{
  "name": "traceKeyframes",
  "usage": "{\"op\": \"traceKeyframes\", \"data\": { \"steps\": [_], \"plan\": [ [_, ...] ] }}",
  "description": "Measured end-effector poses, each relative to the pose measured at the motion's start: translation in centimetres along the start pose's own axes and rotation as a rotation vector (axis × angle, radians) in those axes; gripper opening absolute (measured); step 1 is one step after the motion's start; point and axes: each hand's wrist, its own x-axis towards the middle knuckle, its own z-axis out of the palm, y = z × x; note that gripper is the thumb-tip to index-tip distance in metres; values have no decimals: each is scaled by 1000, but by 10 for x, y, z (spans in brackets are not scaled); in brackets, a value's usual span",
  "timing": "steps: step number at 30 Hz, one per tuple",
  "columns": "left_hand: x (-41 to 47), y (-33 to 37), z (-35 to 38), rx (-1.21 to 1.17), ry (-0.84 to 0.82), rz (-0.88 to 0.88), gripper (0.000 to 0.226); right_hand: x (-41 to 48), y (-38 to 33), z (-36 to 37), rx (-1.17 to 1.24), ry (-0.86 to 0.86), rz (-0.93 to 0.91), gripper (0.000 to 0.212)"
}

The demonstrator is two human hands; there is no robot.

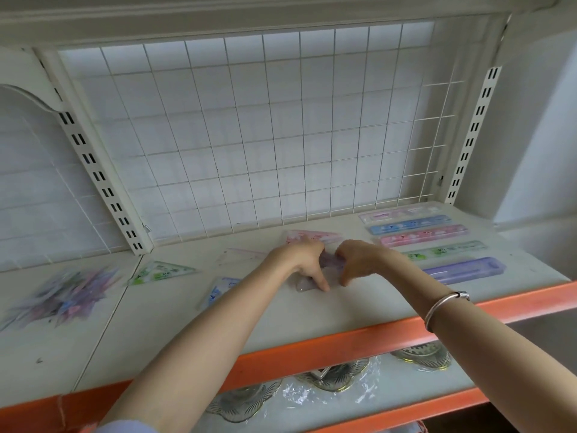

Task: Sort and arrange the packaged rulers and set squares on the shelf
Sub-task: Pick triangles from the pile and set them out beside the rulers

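Both my hands meet at mid-shelf over a pale purple packaged set square, which lies flat and is mostly hidden under them. My left hand and my right hand each pinch an edge of it, fingertips down on the shelf. A pink set square lies just behind the hands. A clear one, a green one and a blue one lie to the left. At the right, several packaged rulers lie in a neat row, pink, blue, pink, green and purple.
A loose heap of mixed packets sits at far left on the white shelf. A wire grid backs the shelf. An orange front rail runs below, with wrapped glass dishes on the lower shelf.
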Motion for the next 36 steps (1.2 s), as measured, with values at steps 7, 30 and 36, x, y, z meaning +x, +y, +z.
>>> {"op": "traceKeyframes", "data": {
  "steps": [7,30,36],
  "plan": [
    [-4,0,3,-108,50,42,68,-4,2,8,50,95,-18,41],
    [-15,-16,23,-303,229,193,61,-17,6,21,309,142,-96,26],
    [-23,-19,18,-442,410,239,82,-25,10,11,589,170,-157,35]
  ]
}}
